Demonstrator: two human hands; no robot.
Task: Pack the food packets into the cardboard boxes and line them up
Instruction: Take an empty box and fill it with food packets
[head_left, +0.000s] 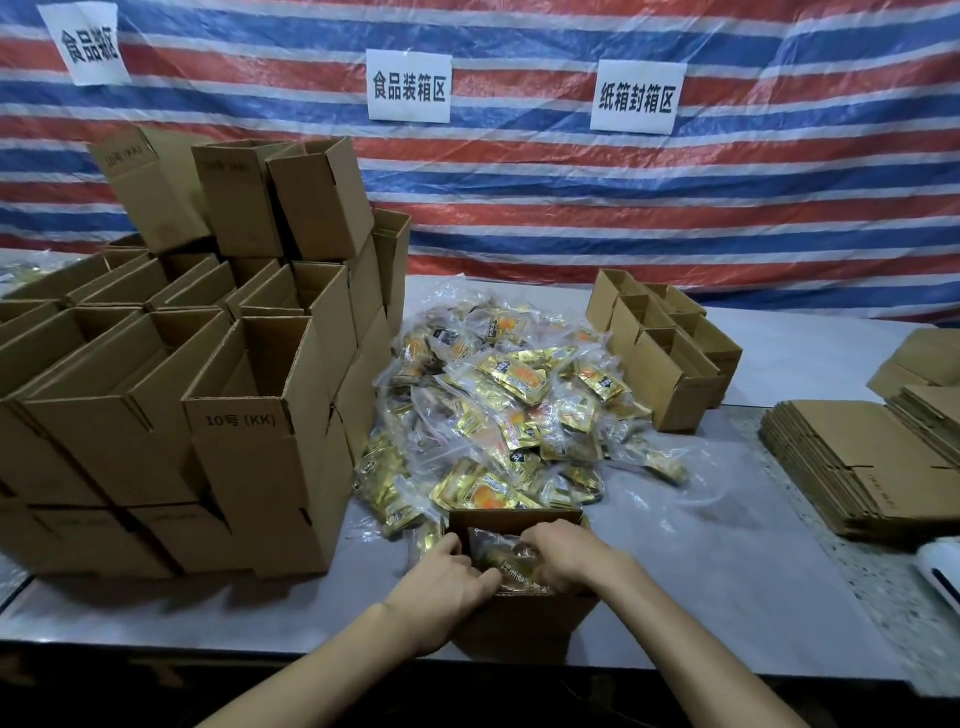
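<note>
An open cardboard box stands at the table's near edge, with bagged food packets inside it. My left hand rests over the box's left rim, fingers curled onto the packets. My right hand reaches in from the right, fingers bent down onto the same packets. Just behind the box lies a big heap of gold and clear food packets. Whether either hand truly grips a packet or only presses it is unclear.
A tall stack of open empty boxes fills the left side. Three boxes in a row stand right of the heap. Flattened cartons lie at the right, a white device near the right edge. A striped tarp with paper signs hangs behind.
</note>
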